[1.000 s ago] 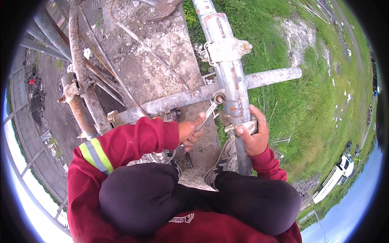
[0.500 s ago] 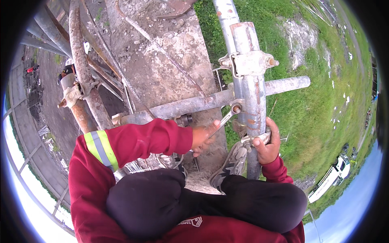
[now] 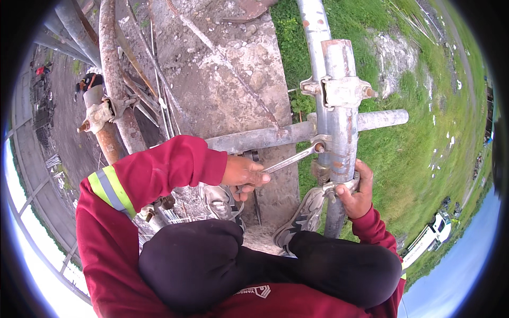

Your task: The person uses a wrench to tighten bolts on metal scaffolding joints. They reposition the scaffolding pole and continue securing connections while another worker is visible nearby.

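Note:
My left hand [image 3: 244, 174] grips the handle of a steel spanner [image 3: 294, 157]. The spanner's ring end sits on a bolt of the coupler [image 3: 319, 148] where a horizontal scaffold tube [image 3: 260, 139] meets the upright tube [image 3: 342, 127]. My right hand [image 3: 356, 192] is wrapped around the upright tube just below that joint, at a lower clamp. A second coupler [image 3: 342, 91] sits higher on the upright tube. Both arms wear red sleeves, the left with a yellow reflective band. My legs in dark trousers and grey shoes [image 3: 302, 214] rest against the tubes.
Far below lie a concrete slab [image 3: 233, 79] and green grass [image 3: 424, 138]. A rusty tube with a coupler [image 3: 98, 116] runs at the left beside thin bars. A person stands on the ground at the far left [image 3: 91, 80]. A white vehicle [image 3: 427, 238] is parked at the lower right.
The view has shifted so the upright tube and couplers appear further right and lower. My left hand with the spanner has swung slightly, staying on the bolt. My right hand keeps its grip.

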